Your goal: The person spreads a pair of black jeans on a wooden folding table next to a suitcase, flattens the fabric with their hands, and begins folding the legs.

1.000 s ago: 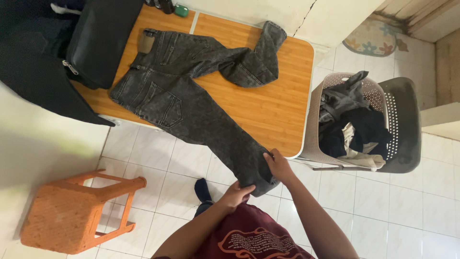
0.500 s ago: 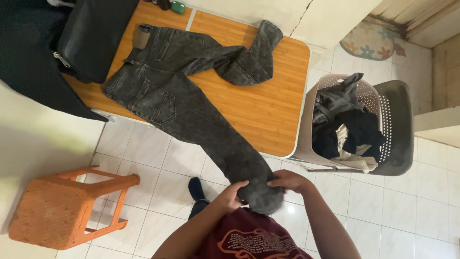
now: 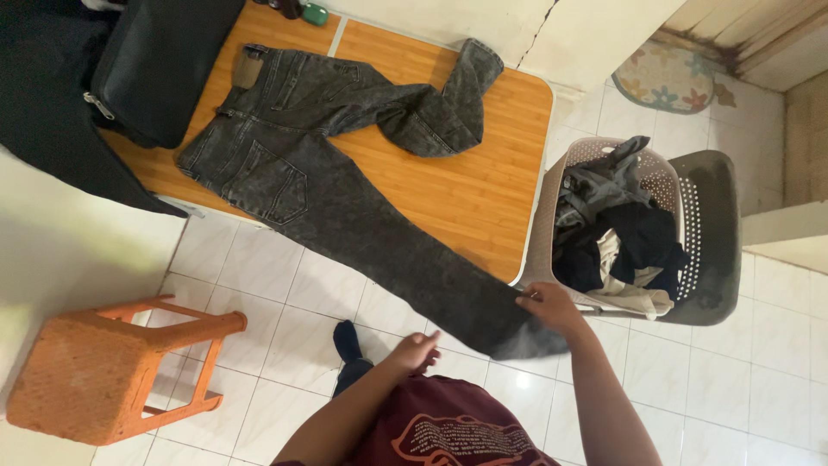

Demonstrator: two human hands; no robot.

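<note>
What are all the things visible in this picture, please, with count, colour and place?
jeans: one pair, dark grey, spread on the table, one leg hanging off the near edge
table: one, orange-brown wood
black bag: one, on the table's far left corner
small green object: one, at the table's far edge
laundry basket: one, beige, right of the table, holding grey, black and cream clothes
stool: one, orange, on the tiled floor at lower left
floor mat: one, flowered, upper right
left hand: open, just below the hanging leg
right hand: gripping the leg's hem
</note>
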